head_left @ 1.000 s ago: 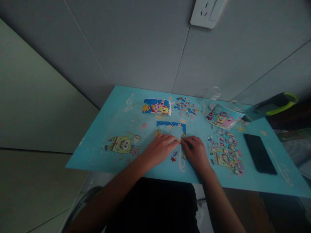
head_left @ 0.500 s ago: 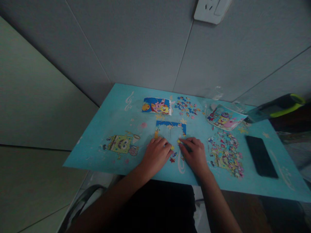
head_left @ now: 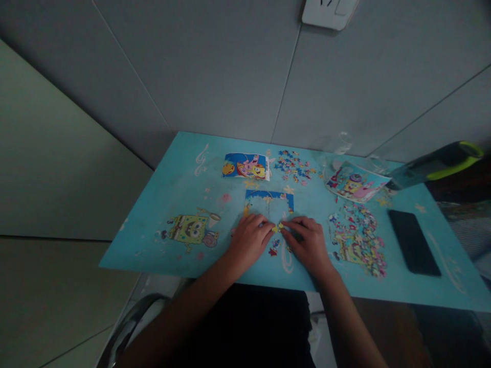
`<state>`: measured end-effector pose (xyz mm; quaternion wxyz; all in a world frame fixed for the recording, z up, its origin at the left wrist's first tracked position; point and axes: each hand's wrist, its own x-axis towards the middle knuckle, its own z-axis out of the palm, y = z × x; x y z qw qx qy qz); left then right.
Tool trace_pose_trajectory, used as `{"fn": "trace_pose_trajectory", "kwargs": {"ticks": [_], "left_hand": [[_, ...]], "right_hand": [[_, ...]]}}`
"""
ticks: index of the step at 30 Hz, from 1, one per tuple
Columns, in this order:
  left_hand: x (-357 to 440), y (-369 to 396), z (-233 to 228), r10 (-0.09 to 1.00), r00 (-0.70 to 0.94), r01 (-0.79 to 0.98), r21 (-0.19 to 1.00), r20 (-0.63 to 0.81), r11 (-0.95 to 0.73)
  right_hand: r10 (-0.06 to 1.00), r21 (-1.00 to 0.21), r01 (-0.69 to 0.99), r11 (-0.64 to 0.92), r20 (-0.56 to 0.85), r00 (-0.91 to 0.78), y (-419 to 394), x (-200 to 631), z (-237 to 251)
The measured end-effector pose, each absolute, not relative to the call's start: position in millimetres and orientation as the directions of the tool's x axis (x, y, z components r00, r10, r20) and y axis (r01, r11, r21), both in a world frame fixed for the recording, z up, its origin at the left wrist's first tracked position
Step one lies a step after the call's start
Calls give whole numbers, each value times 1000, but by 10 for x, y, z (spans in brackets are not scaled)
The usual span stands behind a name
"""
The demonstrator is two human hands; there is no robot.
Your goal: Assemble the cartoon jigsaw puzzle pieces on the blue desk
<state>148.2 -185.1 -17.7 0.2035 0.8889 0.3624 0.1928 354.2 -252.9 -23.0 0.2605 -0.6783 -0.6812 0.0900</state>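
Observation:
Yellow puzzle pieces (head_left: 277,227) sit between my two hands, near the front of the table. My left hand (head_left: 251,237) pinches one at its fingertips from the left. From the other side, my right hand (head_left: 307,238) pinches another, and the two pieces touch or nearly touch. Just beyond is a partly joined blue puzzle border (head_left: 268,194), its left side partly hidden by my left hand. A few loose puzzle pieces (head_left: 273,248), red and blue among them, lie below my fingers.
A picture card (head_left: 246,166) lies at the back beside scattered puzzle pieces (head_left: 294,166). Rightward are a second picture card (head_left: 356,183), a large heap of pieces (head_left: 358,240), a black phone (head_left: 414,243) and a dark bottle with a green rim (head_left: 435,164). A wall stands behind the table (head_left: 149,225).
My hands have come closer together. The yellow piece in my right hand has moved left, to meet the piece at my left fingertips. The view has shifted slightly.

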Motion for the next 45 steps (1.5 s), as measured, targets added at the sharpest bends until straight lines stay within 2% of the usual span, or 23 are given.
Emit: {"fn": "trace_pose_trajectory", "kwargs": {"ticks": [14, 18, 21, 39, 45], "left_hand": [[1382, -1916, -161, 738, 610, 634, 381, 289, -673], [1393, -1922, -153, 719, 648, 633, 346, 252, -692], [1411, -1919, -134, 709, 669, 624, 349, 223, -699], [1385, -1920, -141, 765, 583, 674, 362, 276, -644], [1429, -1920, -149, 739, 621, 647, 360, 261, -672]], "right_hand": [[973, -494, 868, 52, 221, 67, -2535, 3529, -230], [969, -499, 864, 62, 237, 67, -2533, 3533, -256], [967, -498, 865, 65, 246, 69, -2534, 3537, -284], [954, -490, 870, 54, 283, 101, -2522, 3560, -349], [960, -487, 872, 40, 260, 102, -2525, 3550, -335]]}}
